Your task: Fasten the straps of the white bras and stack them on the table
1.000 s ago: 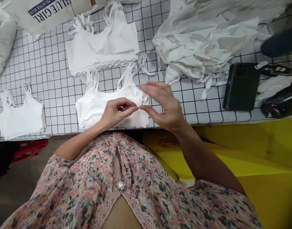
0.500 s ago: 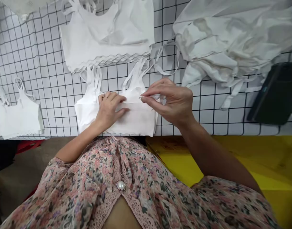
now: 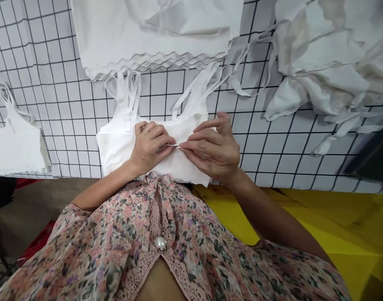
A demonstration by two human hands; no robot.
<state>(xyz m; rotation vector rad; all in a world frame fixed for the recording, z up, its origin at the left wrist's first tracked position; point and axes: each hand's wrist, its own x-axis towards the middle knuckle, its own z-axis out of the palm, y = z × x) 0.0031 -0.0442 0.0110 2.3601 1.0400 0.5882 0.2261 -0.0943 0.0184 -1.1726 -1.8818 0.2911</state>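
Note:
A white bralette [image 3: 191, 117] lies by the table's front edge, its thin straps spread toward the back. Over the middle of its front, my left hand [image 3: 152, 144], wearing a ring, pinches one end of a thin pale strip [image 3: 178, 146] between thumb and forefinger. The strip's other end is between the thumb and fingertips of my right hand [image 3: 214, 150]. What exactly the strip is, I cannot make out; most of it is hidden by fingers. Both hands hover close to or touch the fabric.
Behind the bralette lies a stack of white tops with wavy hems [image 3: 160, 46]. Another white bralette [image 3: 17, 146] rests at the left. A heap of crumpled white garments [image 3: 323, 67] and a dark phone [image 3: 371, 154] are at the right. Yellow boxes [image 3: 344, 234] stand below the table.
My right hand has come down and toward my left hand. My left fingers, spread flat on the bralette before, have closed in a pinch. The view has shifted nearer the table.

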